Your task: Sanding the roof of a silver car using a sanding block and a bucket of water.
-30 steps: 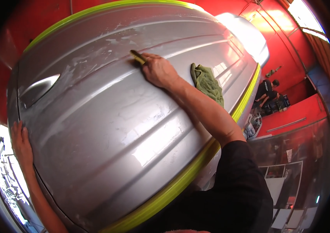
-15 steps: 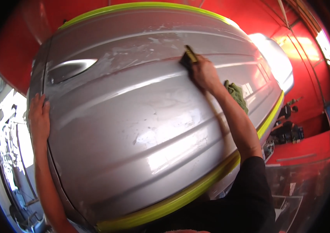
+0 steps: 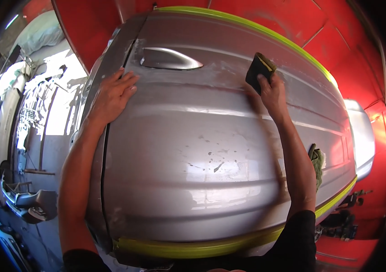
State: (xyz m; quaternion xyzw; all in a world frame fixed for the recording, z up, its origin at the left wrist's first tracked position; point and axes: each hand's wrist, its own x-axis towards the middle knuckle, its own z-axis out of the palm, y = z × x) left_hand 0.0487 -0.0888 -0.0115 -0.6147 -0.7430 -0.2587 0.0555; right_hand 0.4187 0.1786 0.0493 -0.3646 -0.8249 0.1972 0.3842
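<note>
A silver-grey car roof (image 3: 175,131) with raised ribs spreads out before me. My right hand (image 3: 273,95) grips a dark, folded piece of sandpaper (image 3: 254,75) with a yellowish edge, over the far part of the roof; whether it touches the surface I cannot tell. My left hand (image 3: 113,97) lies on the roof's left end, across the dark gap line, fingers stretched out. Just beyond those fingers stands a silver shark-fin antenna (image 3: 168,59), with pale smears around it. Dark wet spots (image 3: 215,158) dot the middle of the roof.
Yellow-green masking tape (image 3: 179,249) runs along the roof's near and far edges. A crumpled green cloth (image 3: 316,165) lies on the roof beside my right forearm. Red panels (image 3: 329,27) surround the far side. A loose bumper (image 3: 32,204) lies on the floor at left.
My view has shifted, so the roof and antenna appear further right. My right hand has moved the sandpaper further from me. My left hand has slid along the roof's end toward the antenna.
</note>
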